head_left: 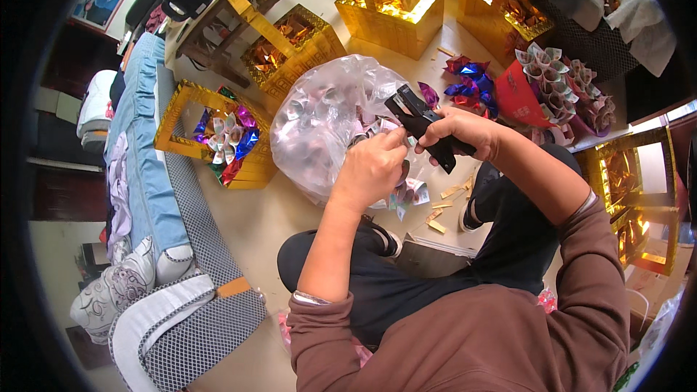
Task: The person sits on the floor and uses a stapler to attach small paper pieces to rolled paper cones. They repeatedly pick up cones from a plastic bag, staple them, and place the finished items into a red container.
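My right hand [463,133] grips a black stapler [416,111], its jaw end pointing up and left. Close beside it, my left hand [373,169] has its fingers pinched together near the stapler's jaw. Rolled printed paper pieces [411,196], resembling banknotes, show under the left hand, which appears to hold them; the fingers hide their upper part. Just beyond both hands, a clear plastic bag [321,120] bulges with more rolled paper pieces.
Gold foil baskets [392,22] stand around the bag. One basket [250,163] holds coloured foil and paper cones. Red and blue foil pieces [471,84] lie near a red wrapper [520,95] of paper cones. Small gold strips [435,223] litter the floor. A bed [147,147] borders the left.
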Action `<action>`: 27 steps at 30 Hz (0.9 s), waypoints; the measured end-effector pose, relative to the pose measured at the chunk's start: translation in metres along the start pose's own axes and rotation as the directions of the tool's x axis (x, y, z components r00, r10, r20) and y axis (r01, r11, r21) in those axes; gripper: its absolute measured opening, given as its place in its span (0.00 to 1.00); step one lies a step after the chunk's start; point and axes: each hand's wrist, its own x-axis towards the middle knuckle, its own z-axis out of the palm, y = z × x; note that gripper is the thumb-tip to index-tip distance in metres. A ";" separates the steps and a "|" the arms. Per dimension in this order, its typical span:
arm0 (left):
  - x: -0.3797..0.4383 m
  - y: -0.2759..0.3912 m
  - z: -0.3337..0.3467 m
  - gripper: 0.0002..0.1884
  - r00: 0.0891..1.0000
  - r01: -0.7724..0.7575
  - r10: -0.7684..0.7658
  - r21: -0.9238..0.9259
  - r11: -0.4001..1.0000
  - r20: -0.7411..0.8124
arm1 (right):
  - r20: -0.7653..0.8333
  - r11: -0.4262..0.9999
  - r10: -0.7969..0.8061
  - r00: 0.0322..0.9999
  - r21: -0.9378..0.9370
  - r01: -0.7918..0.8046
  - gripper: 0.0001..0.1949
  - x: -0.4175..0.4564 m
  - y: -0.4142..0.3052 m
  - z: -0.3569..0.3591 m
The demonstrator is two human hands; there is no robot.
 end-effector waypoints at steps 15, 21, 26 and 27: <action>0.006 -0.001 0.045 0.04 0.991 -0.081 0.065 0.135 0.987 0.119 | -0.063 1.000 -0.010 0.998 -0.009 0.009 0.14 -0.003 -0.001 -0.009; 0.007 0.000 0.052 0.04 0.993 0.041 -0.047 0.060 0.997 0.106 | -0.043 0.997 0.003 0.999 -0.078 -0.007 0.15 -0.007 -0.008 -0.009; 0.010 -0.001 0.033 0.05 0.978 0.184 -0.201 -0.208 0.961 -0.064 | -0.159 0.911 -0.332 0.930 -0.308 0.273 0.21 -0.010 -0.018 -0.023; 0.012 -0.001 0.027 0.05 0.961 0.231 -0.267 -0.310 0.922 -0.077 | -0.217 0.880 -0.398 0.891 -0.365 0.304 0.22 -0.008 -0.021 -0.030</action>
